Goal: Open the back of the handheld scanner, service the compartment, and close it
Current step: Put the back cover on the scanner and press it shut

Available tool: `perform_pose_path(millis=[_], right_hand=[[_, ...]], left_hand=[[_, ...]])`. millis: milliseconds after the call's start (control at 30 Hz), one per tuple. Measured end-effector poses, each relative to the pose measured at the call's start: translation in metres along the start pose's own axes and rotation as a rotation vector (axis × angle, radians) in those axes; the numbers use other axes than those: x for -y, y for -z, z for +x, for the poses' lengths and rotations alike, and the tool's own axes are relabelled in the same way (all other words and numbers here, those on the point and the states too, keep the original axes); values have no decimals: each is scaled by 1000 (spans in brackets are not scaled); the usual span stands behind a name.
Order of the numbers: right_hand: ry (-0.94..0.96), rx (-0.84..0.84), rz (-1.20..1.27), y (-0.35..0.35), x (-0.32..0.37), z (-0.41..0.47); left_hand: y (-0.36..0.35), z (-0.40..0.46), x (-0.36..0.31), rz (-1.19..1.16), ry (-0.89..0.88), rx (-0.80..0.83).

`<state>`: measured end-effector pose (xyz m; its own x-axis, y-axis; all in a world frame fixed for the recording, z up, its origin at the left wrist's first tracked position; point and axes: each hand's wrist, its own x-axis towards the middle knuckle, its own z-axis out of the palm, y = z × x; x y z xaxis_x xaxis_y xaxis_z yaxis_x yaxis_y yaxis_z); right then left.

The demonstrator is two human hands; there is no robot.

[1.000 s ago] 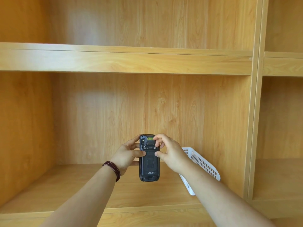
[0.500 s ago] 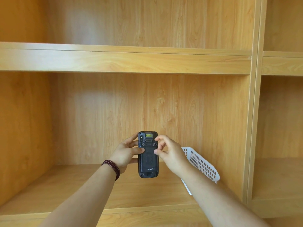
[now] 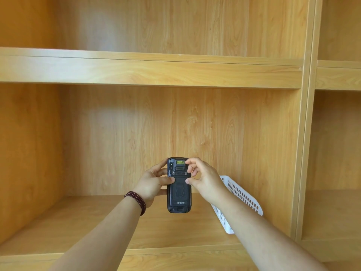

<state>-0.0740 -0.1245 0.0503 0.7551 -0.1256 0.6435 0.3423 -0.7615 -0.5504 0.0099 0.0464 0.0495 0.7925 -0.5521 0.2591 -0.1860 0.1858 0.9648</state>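
- Scanner (image 3: 179,189) is up in the air in front of you, back side facing you, upright, with the yellow label at the top end and the "urovo" logo near the bottom. It hangs in front of the wooden shelf unit (image 3: 152,72), above the lower shelf board, not resting on anything.
- Both your forearms reach forward and slightly upward from the bottom corners and meet at the scanner in the middle.
- Your left hand (image 3: 151,184) grips the scanner's left edge: fingers curled round behind it, thumb laid across the back cover about halfway up.
- Your right hand (image 3: 205,179) is curled in at the upper right corner. The thumb tip presses on the right edge of the back cover, and the bent fingers sit up by the right-hand screw, just below the yellow label. Can't tell if they're pinching anything small there, so call it a curled grip on the scanner itself.
- Back cover looks closed, flush with the body.
- Count: one scanner, two hands on it, two small round fasteners visible across the upper back.
- One dark red bead bracelet (image 3: 136,201) on your left wrist.
- One white perforated plastic basket (image 3: 243,196) on the lower shelf behind your right forearm, tilted and partly hidden by the arm.
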Motion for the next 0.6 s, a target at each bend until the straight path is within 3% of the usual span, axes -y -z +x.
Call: perform_pose_path(millis=[600], right_hand=[[-84, -20, 22, 1, -4, 2]], left_hand=[[-6, 6, 13, -44, -1, -24]])
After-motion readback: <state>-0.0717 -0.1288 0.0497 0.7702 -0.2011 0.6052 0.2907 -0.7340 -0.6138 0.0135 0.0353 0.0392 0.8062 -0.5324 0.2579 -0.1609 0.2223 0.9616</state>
